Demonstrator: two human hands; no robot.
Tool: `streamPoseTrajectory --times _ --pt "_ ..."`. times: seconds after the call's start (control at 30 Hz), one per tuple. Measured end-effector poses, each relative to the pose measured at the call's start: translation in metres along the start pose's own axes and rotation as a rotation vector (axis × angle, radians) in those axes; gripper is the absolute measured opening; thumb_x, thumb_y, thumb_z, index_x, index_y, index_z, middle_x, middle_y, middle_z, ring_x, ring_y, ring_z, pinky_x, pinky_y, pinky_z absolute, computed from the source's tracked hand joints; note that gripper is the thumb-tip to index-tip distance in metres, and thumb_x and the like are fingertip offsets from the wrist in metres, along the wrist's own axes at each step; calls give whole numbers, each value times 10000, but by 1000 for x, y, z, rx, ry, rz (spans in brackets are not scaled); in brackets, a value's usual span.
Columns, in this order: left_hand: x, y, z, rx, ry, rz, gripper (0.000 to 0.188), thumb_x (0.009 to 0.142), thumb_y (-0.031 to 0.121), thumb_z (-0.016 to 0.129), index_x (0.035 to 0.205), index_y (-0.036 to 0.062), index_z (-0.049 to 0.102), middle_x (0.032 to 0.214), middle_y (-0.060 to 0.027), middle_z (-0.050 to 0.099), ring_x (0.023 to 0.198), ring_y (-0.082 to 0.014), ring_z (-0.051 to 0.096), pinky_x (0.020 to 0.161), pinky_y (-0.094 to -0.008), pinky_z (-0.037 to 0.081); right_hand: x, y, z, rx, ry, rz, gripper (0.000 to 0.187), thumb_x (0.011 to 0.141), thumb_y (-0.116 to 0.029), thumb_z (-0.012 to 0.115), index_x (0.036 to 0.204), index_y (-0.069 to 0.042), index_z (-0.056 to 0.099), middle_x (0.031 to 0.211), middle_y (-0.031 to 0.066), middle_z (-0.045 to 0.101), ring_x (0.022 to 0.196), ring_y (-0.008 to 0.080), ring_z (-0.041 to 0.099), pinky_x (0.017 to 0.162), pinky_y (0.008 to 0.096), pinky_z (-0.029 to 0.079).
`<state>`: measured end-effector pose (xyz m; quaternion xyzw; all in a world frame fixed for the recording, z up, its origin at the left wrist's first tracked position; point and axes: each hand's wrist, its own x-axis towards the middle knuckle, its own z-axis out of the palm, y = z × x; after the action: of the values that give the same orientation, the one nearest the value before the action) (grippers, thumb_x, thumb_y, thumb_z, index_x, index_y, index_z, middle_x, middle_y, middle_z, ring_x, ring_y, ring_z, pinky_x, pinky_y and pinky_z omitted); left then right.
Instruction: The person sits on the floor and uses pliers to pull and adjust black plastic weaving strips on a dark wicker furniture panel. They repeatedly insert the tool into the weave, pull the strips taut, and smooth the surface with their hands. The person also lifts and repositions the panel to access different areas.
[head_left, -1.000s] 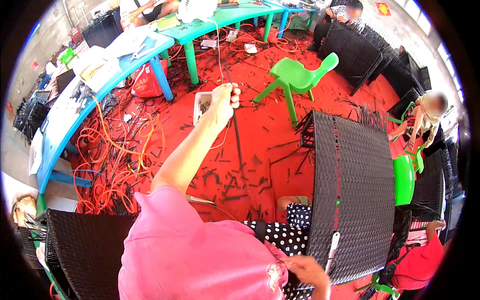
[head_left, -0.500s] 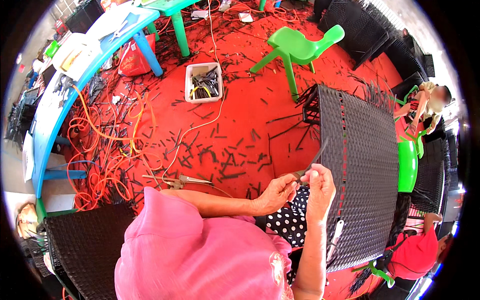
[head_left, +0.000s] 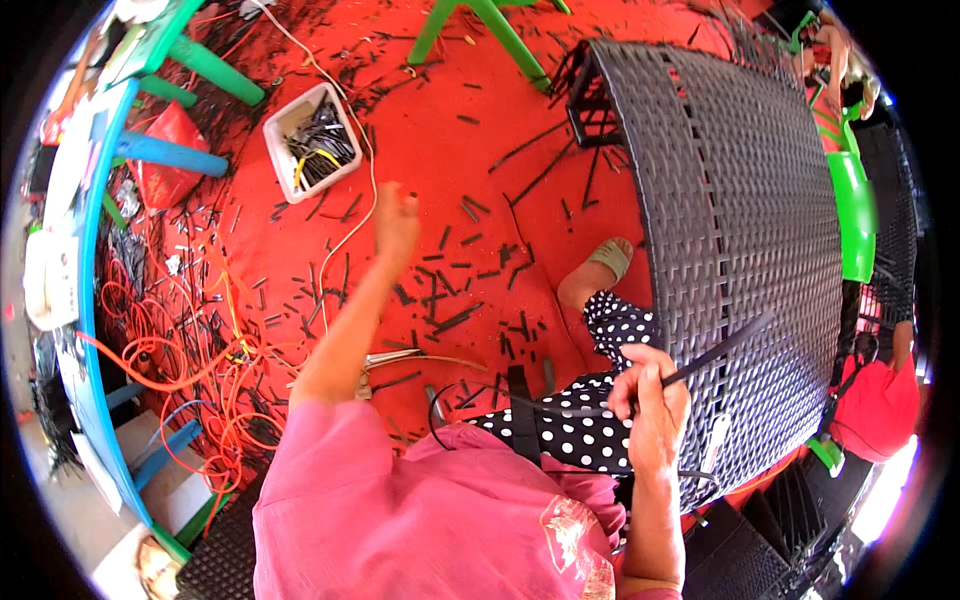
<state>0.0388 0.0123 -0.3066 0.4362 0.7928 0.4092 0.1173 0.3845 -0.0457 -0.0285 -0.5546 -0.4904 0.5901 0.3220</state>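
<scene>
My right hand (head_left: 652, 402) is closed around a flat black weaving strip (head_left: 725, 347), beside the left edge of a large black woven panel (head_left: 750, 210). One end of the strip sticks out over the panel. A loose length trails left across my polka-dot trousers (head_left: 572, 436). My left hand (head_left: 397, 232) is stretched forward over the red floor, near a white bin (head_left: 279, 160) of black strip pieces. Its fingers are blurred, and a small dark spot shows at the fingertips. A white-handled tool (head_left: 715, 443) rests at the panel's near part.
Black strip scraps (head_left: 440, 300) litter the red floor. Tangled orange hoses (head_left: 225, 400) and a blue table (head_left: 95, 290) stand left. Green chair legs (head_left: 510, 45) rise ahead. A person in red (head_left: 877, 405) sits beyond the panel at right.
My left hand has left the strip and reached forward and left toward the bin. My right hand keeps the strip and has moved slightly nearer. The view has shifted.
</scene>
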Motion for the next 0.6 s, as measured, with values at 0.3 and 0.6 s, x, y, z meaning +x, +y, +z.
streamPoseTrajectory --times 0.3,0.6 --pt "119 -239 14 633 -272 28 781 716 213 692 1317 -106 311 1325 -325 376 1260 -434 359 1085 -447 266 -12 3 -27 -18 20 309 527 981 -489 334 1137 -24 526 631 18 490 489 36 354 444 180 249" --pt "120 -219 -7 901 -508 -180 707 751 313 611 1355 106 308 1369 -231 342 1211 -469 382 952 -536 390 -2 4 -23 -229 19 271 422 990 -305 297 1127 12 540 856 111 632 534 74 453 487 216 328"
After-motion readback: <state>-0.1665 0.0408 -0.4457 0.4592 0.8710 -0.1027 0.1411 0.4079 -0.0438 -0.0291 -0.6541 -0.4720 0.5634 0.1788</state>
